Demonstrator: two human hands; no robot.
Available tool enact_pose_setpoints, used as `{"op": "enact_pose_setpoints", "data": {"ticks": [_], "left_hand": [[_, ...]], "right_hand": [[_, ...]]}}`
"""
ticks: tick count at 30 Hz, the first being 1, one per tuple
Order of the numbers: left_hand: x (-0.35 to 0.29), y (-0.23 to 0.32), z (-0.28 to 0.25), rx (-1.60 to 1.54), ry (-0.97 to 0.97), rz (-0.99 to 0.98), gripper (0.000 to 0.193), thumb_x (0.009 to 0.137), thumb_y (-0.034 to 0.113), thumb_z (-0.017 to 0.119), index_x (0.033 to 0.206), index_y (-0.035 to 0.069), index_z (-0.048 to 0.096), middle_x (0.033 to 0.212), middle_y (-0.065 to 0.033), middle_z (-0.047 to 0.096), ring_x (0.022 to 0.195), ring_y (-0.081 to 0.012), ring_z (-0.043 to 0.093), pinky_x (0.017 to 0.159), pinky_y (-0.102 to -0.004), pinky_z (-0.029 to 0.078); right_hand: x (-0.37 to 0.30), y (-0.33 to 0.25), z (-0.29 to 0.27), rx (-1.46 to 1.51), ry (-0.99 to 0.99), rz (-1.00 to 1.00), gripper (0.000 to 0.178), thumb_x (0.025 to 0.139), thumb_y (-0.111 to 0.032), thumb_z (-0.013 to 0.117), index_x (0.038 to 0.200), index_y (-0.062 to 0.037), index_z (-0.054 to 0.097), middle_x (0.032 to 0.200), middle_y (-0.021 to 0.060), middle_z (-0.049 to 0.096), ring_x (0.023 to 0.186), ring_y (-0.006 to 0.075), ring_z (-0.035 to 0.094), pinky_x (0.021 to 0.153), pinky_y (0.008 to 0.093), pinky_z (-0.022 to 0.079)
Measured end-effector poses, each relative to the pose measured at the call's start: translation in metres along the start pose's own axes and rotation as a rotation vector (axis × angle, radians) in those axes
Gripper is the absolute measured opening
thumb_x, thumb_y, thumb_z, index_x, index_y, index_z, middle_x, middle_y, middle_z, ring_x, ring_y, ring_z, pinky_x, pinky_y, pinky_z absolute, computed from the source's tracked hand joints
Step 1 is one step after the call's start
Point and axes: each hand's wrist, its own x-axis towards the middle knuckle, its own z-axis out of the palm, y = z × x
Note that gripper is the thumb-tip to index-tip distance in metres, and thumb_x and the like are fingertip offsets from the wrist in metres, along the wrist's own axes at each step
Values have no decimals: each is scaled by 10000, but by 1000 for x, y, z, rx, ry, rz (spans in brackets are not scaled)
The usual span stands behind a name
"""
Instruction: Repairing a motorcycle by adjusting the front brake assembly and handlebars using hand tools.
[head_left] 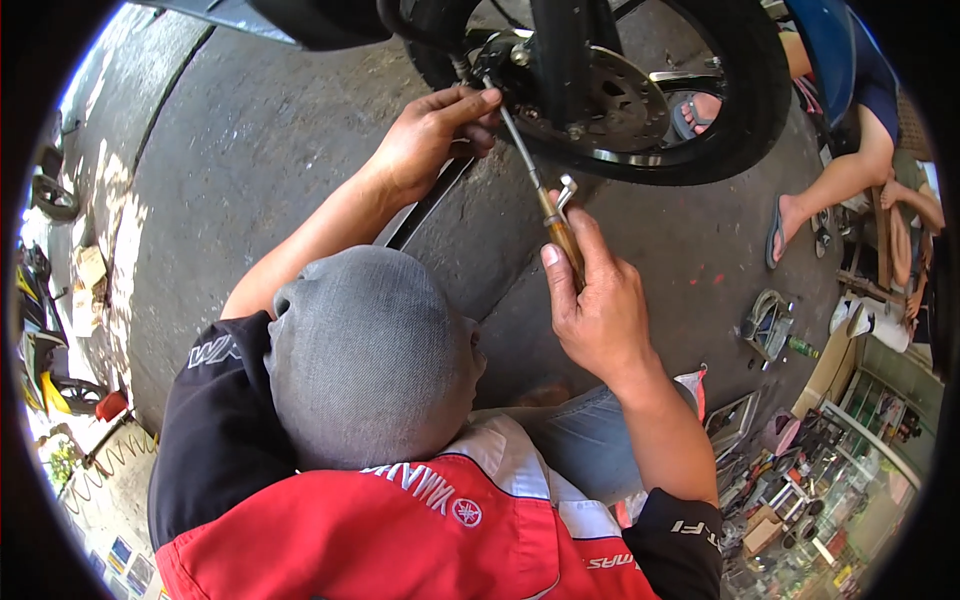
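Observation:
My right hand [605, 310] is closed around the amber-brown handle of a screwdriver [523, 148]. A small bent silver metal piece [566, 190] stands up beside the handle, by my right fingers. The screwdriver's long shaft slants up and left to a dark brake caliper [490, 55] at the motorcycle's wheel hub. My left hand [435, 135] is closed, with thumb and fingertips pinching near the shaft's upper end. Its tip is hard to make out against the dark parts. A drilled brake disc [625, 100] and a black tire [740, 120] lie just right of the caliper.
Another person's leg [845, 185] and sandalled foot stand at right, with hands [905, 200] farther out. A metal part [767, 325] lies on the dark floor [300, 110]. Tools and loose parts [790, 500] crowd the lower right. A yellow motorcycle [45, 370] stands far left.

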Motion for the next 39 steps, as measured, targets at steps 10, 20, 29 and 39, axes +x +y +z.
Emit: {"op": "enact_pose_setpoints", "data": {"ticks": [10, 20, 29, 39], "left_hand": [[5, 8, 5, 320, 227, 160, 409, 852, 320, 844, 997, 47, 576, 845, -11, 610, 770, -108, 568, 672, -270, 471], [-13, 44, 6, 923, 357, 362, 659, 856, 410, 828, 1245, -51, 562, 1080, -157, 651, 911, -228, 656, 750, -330, 530], [-61, 108, 122, 1016, 189, 309, 720, 856, 204, 826, 1444, -21, 478, 1391, -178, 587, 1307, -264, 547, 1042, -445, 464], [-21, 63, 242, 1514, -478, 371, 384, 770, 210, 847, 1072, 19, 704, 1073, -136, 701, 983, -294, 686, 833, -415, 575]], "right_hand": [[3, 14, -12, 19, -2, 23, 413, 969, -214, 631, 1353, -83, 554, 901, 193, 710, 804, 422, 691, 664, 505, 542], [-26, 154, -160, -272, -332, 497, 345, 878, -272, 724, 1161, -85, 659, 966, 227, 705, 951, 444, 661, 811, 507, 510], [-50, 295, -183, -635, -216, 910, 287, 867, -199, 692, 1094, -26, 727, 1031, 243, 718, 992, 427, 684, 894, 512, 534], [-31, 302, -182, -675, -267, 884, 180, 833, -136, 709, 942, 3, 747, 961, 227, 732, 938, 419, 706, 849, 495, 554]]}}
